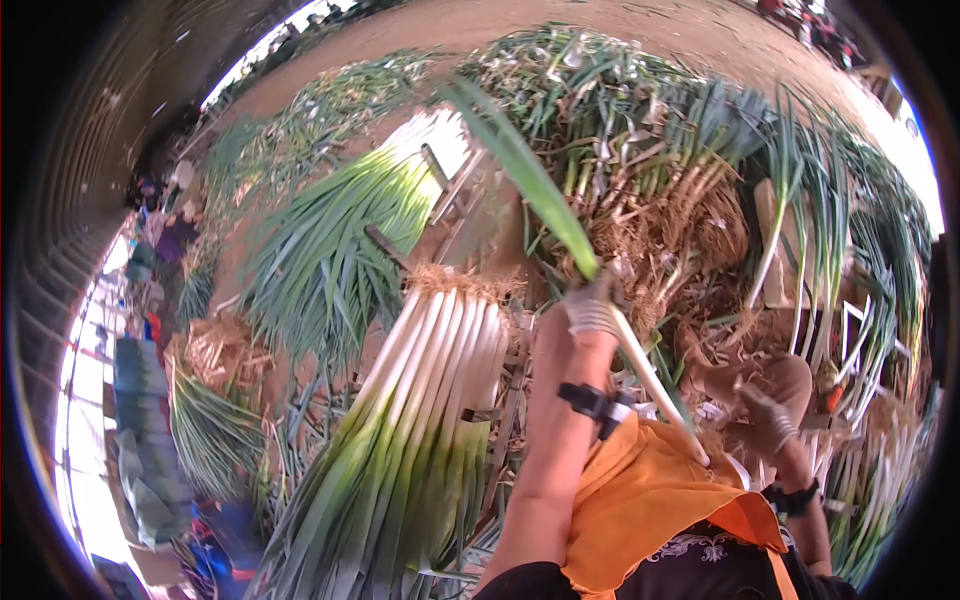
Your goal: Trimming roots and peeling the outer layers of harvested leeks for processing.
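My gloved left hand (592, 308) is closed round the middle of a long green onion (645, 367). The onion slants across my front, its green leaves pointing up and away and its white root end low over the orange apron (630, 490). My gloved right hand (766, 418) is by my right knee, apart from the onion. Its fingers look curled, and what they hold, if anything, is too small to make out. Left of my left arm lies a row of trimmed green onions (430, 350) with white stalks, roots away from me and leaves toward me.
A second bundle of green onions (340, 220) lies beyond on the left, beside a metal rack (455, 190). Untrimmed onions with brown roots (700, 225) are heaped ahead. More onions (880, 470) lie at right. A rooted bunch (215, 420) sits at far left.
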A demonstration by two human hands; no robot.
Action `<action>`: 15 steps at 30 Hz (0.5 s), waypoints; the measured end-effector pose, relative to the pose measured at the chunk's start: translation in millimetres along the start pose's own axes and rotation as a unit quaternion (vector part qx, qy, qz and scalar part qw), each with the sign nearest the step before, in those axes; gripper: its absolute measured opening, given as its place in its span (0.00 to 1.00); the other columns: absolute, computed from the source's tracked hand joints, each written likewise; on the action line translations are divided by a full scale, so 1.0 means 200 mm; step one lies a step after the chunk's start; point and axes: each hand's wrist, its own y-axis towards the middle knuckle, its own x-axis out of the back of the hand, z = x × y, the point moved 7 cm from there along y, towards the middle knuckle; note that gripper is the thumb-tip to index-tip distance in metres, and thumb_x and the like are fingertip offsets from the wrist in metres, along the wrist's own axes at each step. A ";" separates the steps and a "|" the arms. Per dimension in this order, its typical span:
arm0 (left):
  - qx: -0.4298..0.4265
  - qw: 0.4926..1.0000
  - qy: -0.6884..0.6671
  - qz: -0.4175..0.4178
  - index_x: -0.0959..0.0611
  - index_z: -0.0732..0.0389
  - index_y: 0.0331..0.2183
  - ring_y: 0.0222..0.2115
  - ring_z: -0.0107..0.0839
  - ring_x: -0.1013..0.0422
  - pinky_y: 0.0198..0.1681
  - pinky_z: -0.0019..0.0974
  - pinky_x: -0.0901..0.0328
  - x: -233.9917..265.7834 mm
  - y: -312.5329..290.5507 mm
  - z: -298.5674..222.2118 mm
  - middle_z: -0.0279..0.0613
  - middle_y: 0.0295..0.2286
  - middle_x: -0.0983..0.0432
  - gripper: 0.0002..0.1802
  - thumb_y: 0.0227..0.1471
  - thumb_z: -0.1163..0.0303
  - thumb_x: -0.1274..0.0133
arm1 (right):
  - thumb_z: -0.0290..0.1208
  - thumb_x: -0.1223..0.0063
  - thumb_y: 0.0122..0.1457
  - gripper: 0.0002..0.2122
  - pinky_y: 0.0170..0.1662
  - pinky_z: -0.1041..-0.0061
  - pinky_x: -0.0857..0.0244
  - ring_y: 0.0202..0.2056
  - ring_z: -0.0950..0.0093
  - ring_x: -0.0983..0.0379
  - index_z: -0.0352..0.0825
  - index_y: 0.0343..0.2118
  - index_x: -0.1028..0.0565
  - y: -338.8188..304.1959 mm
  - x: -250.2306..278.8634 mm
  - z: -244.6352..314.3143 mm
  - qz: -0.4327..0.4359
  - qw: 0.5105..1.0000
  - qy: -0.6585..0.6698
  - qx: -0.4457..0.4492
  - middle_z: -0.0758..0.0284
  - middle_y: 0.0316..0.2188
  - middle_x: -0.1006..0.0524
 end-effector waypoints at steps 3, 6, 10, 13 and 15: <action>-0.004 0.998 -0.030 0.047 0.25 0.61 0.33 0.12 0.21 0.38 0.13 0.24 0.41 -0.08 -0.08 -0.02 0.33 0.17 0.31 0.07 0.48 0.76 0.48 | 0.32 0.38 0.48 0.28 0.49 0.82 0.41 0.46 0.80 0.35 0.28 0.51 0.36 0.22 -0.41 0.15 0.236 0.963 0.126 -0.033 0.67 0.46 0.29; -0.009 0.998 0.001 0.059 0.26 0.60 0.34 0.12 0.18 0.40 0.14 0.23 0.43 -0.07 -0.07 -0.07 0.29 0.16 0.35 0.05 0.51 0.74 0.51 | 0.27 0.42 0.50 0.21 0.45 0.80 0.35 0.40 0.79 0.30 0.25 0.47 0.33 0.38 -0.54 0.35 0.210 0.898 0.364 -0.129 0.65 0.38 0.25; -0.030 0.996 -0.036 0.070 0.27 0.62 0.35 0.14 0.19 0.38 0.15 0.23 0.41 0.00 0.00 -0.06 0.32 0.18 0.33 0.06 0.52 0.77 0.52 | 0.26 0.43 0.49 0.19 0.37 0.78 0.31 0.31 0.77 0.27 0.25 0.44 0.31 0.54 -0.61 0.33 0.231 0.840 0.458 -0.174 0.64 0.33 0.24; 0.004 0.998 -0.029 0.047 0.28 0.60 0.36 0.13 0.19 0.40 0.14 0.23 0.43 0.04 0.07 -0.04 0.30 0.16 0.35 0.06 0.53 0.76 0.54 | 0.24 0.43 0.47 0.19 0.32 0.78 0.32 0.28 0.76 0.27 0.25 0.43 0.30 0.65 -0.66 0.31 0.221 0.827 0.484 -0.181 0.64 0.31 0.25; 0.041 0.998 -0.039 0.039 0.28 0.59 0.35 0.11 0.19 0.40 0.12 0.23 0.45 0.09 0.11 -0.02 0.29 0.15 0.35 0.05 0.53 0.74 0.54 | 0.22 0.43 0.45 0.19 0.32 0.78 0.32 0.28 0.75 0.27 0.25 0.43 0.30 0.69 -0.70 0.35 0.233 0.833 0.463 -0.192 0.64 0.31 0.25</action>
